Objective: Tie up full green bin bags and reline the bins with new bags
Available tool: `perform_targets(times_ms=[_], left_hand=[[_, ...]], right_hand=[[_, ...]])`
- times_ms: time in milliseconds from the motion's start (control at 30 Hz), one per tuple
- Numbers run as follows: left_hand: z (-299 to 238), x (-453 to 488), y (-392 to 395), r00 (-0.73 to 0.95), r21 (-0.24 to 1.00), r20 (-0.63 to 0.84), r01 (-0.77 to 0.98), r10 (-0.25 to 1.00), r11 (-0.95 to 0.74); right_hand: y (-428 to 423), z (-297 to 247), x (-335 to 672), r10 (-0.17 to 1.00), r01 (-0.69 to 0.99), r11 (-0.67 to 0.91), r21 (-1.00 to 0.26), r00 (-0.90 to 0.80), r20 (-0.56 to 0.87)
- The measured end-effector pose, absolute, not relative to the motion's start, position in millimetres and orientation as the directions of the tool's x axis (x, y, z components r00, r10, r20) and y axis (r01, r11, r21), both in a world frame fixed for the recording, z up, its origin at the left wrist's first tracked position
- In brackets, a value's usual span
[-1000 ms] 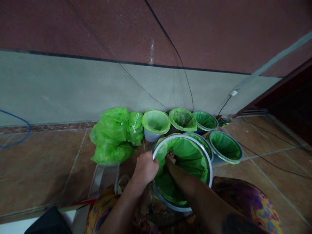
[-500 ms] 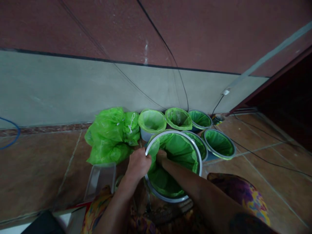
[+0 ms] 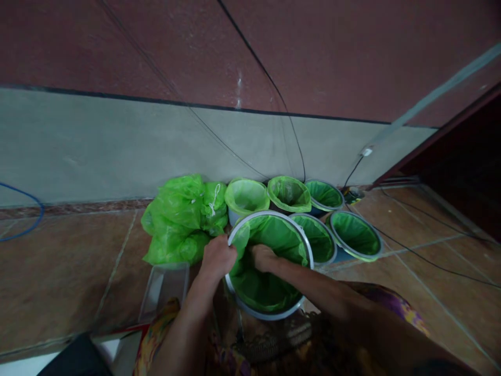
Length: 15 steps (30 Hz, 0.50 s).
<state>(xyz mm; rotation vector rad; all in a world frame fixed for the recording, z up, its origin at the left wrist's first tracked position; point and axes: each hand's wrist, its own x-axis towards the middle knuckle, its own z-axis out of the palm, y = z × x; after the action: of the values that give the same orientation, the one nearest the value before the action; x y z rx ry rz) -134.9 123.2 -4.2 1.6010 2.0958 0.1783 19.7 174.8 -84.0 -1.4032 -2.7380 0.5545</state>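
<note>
A round bin with a pale rim (image 3: 305,245) and a green plastic liner (image 3: 270,277) sits in front of me, tilted toward me. My left hand (image 3: 216,257) is closed on the bin's left rim, gripping rim and liner together. My right hand (image 3: 263,257) reaches inside the bin, fingers curled against the liner near the left wall; whether it pinches the plastic I cannot tell.
Several smaller bins with green liners (image 3: 354,235) stand in a cluster by the wall. Tied green bags (image 3: 180,219) lie at the left. A clear plastic tray (image 3: 164,287) rests on the tiled floor. Black cables (image 3: 422,256) run across the floor and wall.
The bin has shifted left and slightly away, both hands moving with it. My right hand has come up from deeper in the liner toward the rim.
</note>
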Motion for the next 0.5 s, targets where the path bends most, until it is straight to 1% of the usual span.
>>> perform_targets(times_ms=[67,100,167,200,233,267,300,367,433,500], left_hand=[[-6.7,-142.6,125.8,-0.203,0.375,-0.327,0.868,0.923,0.325],[-7.6,-145.8,126.6,-0.209,0.362,-0.339,0.871,0.917,0.332],[-8.6,-150.1,127.1,-0.219,0.321,-0.341,0.887,0.914,0.332],[-9.0,-151.1,126.9,-0.224,0.295,-0.332,0.898,0.916,0.326],[-9.6,-151.4,126.5,-0.228,0.270,-0.320,0.908,0.919,0.319],[-10.6,-150.8,126.0,-0.227,0.249,-0.307,0.918,0.924,0.308],[-12.0,-149.6,125.5,-0.222,0.234,-0.291,0.927,0.931,0.294],[-16.7,-145.6,125.2,-0.204,0.219,-0.267,0.939,0.942,0.266],[-24.3,-140.4,126.7,-0.173,0.218,-0.252,0.948,0.952,0.230],[-34.6,-135.2,130.6,-0.152,0.226,-0.254,0.951,0.955,0.212]], right_hand=[[166.9,-61.4,41.1,0.769,0.762,0.568,-0.310,-0.626,-0.129],[164.9,-48.5,53.1,0.766,0.736,0.604,-0.306,-0.642,-0.032],[167.1,-24.8,76.2,0.787,0.725,0.614,-0.312,-0.589,0.183],[171.2,-16.0,86.2,0.803,0.737,0.596,-0.319,-0.533,0.267],[176.9,-10.0,94.6,0.817,0.750,0.573,-0.330,-0.489,0.306],[183.4,-6.9,101.2,0.834,0.762,0.546,-0.349,-0.458,0.307],[190.0,-6.5,106.1,0.853,0.767,0.520,-0.376,-0.444,0.273],[200.9,-11.9,111.2,0.872,0.753,0.477,-0.453,-0.469,0.139],[206.0,-21.7,112.2,0.848,0.726,0.451,-0.519,-0.530,-0.006],[205.4,-33.5,111.9,0.820,0.731,0.443,-0.519,-0.564,-0.095]])
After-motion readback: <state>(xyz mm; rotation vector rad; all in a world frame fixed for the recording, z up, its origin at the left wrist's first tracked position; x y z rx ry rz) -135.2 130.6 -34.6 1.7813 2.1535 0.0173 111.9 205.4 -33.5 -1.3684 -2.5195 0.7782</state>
